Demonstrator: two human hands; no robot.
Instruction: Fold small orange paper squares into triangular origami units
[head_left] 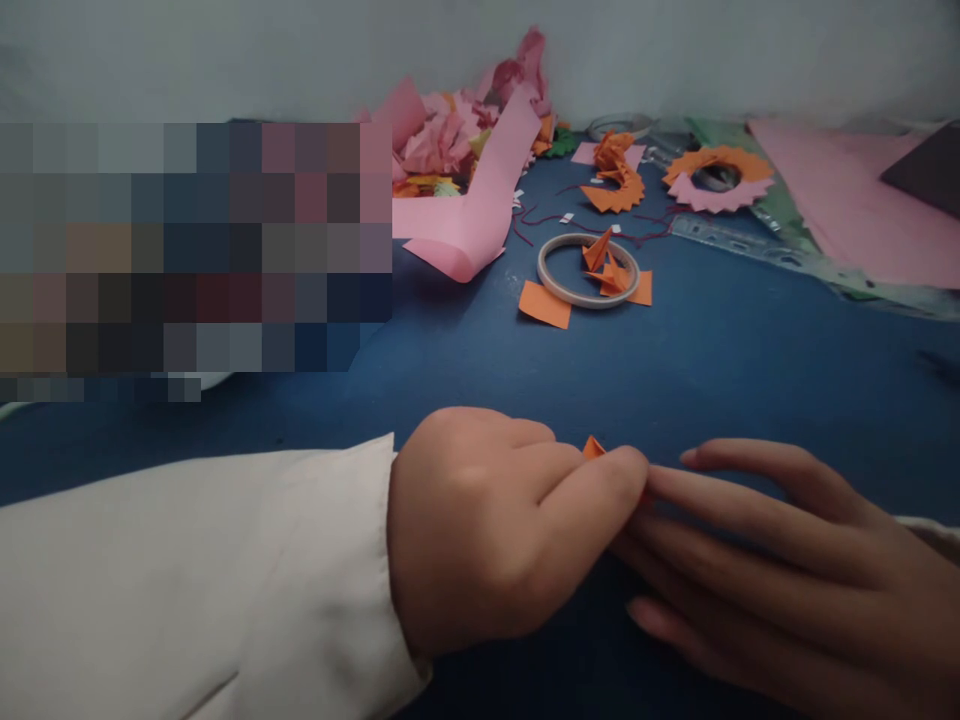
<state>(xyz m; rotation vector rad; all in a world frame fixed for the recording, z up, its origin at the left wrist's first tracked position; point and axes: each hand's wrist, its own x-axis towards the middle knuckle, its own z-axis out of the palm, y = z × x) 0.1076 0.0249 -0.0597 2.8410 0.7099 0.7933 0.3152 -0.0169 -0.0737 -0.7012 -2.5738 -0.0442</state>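
A small piece of folded orange paper (593, 448) is mostly hidden between my two hands, with only a pointed tip showing. My left hand (502, 530), in a white sleeve, is closed, its thumb and curled fingers pinching the paper. From the right, my right hand (780, 560) meets it, long fingers reaching to the same paper at the left thumb's tip. One of its fingers is lifted away from the others. Both hands are just above the blue table (442, 350).
Beyond the hands, a tape roll (551, 285) encircles orange folded pieces (611, 275), near an orange paper square (546, 305). Further back are a curled pink strip (487, 190), crumpled paper (439, 140), an orange-and-pink folded ring (720, 197), a clear ruler (750, 248) and pink sheets (847, 200).
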